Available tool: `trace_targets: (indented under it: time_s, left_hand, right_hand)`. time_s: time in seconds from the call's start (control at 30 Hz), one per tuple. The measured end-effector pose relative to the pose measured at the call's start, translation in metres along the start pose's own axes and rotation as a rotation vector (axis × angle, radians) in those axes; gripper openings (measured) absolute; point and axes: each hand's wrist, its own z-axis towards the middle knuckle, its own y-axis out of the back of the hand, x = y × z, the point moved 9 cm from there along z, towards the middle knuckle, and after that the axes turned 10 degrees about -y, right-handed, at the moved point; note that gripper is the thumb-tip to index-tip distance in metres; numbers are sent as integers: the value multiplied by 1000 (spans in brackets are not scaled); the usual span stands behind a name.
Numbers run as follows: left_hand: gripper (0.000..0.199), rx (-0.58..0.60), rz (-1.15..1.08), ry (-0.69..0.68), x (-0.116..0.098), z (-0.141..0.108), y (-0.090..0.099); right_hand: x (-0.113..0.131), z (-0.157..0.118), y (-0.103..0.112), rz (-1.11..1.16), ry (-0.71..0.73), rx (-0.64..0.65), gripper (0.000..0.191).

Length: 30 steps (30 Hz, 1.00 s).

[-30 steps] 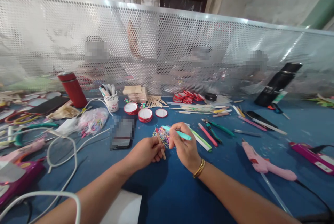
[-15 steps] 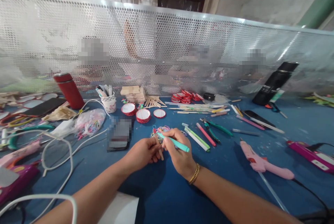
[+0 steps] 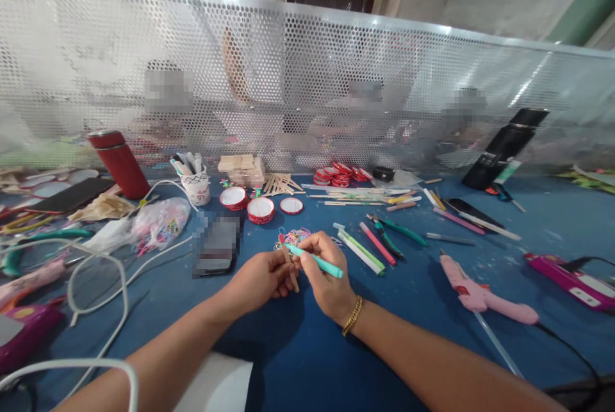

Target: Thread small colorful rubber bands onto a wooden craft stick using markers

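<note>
My left hand (image 3: 266,276) pinches a wooden craft stick (image 3: 288,258) whose upper end is coloured red. In my right hand (image 3: 329,274), held like a pencil, is a turquoise marker (image 3: 323,263); its tip points at the stick just below the red end. Whether tip and wood touch, I cannot tell. Behind my fingers lies a pile of small coloured rubber bands (image 3: 298,235), partly hidden. A green marker (image 3: 365,252), a white marker (image 3: 358,253) and a pink marker (image 3: 378,243) rest right of my right hand.
Left of my hands lies a phone (image 3: 218,245); behind it are red-rimmed discs (image 3: 261,208) and a paper cup (image 3: 196,189) of pens. Pliers (image 3: 387,236) and a pink glue gun (image 3: 480,293) lie to the right. A perforated metal screen (image 3: 298,79) stands behind.
The whole view has shifted slightly. Both hands keep hold of the stick and the turquoise marker, with the marker's tip still beside the stick's upper part.
</note>
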Motion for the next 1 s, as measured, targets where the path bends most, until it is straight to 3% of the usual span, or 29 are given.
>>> trace_targets:
  time_s: [0.43, 1.0]
  left_hand:
    - [47, -9, 30, -2, -2, -1, 1]
    - [42, -8, 5, -2, -1, 0, 1]
  right_hand:
    - [13, -2, 2, -173, 83, -39, 9]
    - [7, -1, 0, -259, 92, -49, 10]
